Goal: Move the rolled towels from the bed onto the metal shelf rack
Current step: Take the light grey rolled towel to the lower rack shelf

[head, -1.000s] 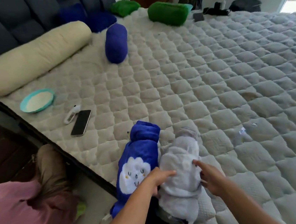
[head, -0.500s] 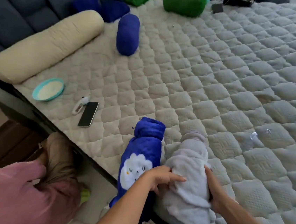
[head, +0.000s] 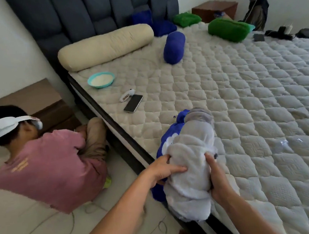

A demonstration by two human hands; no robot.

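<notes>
A pale grey rolled towel [head: 190, 160] is gripped from both sides, my left hand [head: 165, 170] on its left flank and my right hand [head: 218, 177] on its right. It is raised over the bed's near edge and covers most of a blue rolled towel with a white cloud face [head: 166, 142]. Farther up the bed [head: 244, 107] lie a plain blue roll [head: 174, 47], a large green roll [head: 228, 30], a smaller green roll [head: 187, 19] and more blue rolls [head: 163, 28] by the headboard. No metal shelf rack is in view.
A cream bolster [head: 104, 46], a teal bowl [head: 101, 80], a white gadget [head: 126, 96] and a phone [head: 133, 103] lie near the bed's left side. A person in a pink shirt [head: 46, 166] crouches on the floor among cables [head: 47, 233]. Brown nightstands [head: 39, 102] flank the bed.
Both hands have closed on the grey towel and lifted it up over the cloud-faced blue roll. The camera has risen and turned left, showing the crouching person.
</notes>
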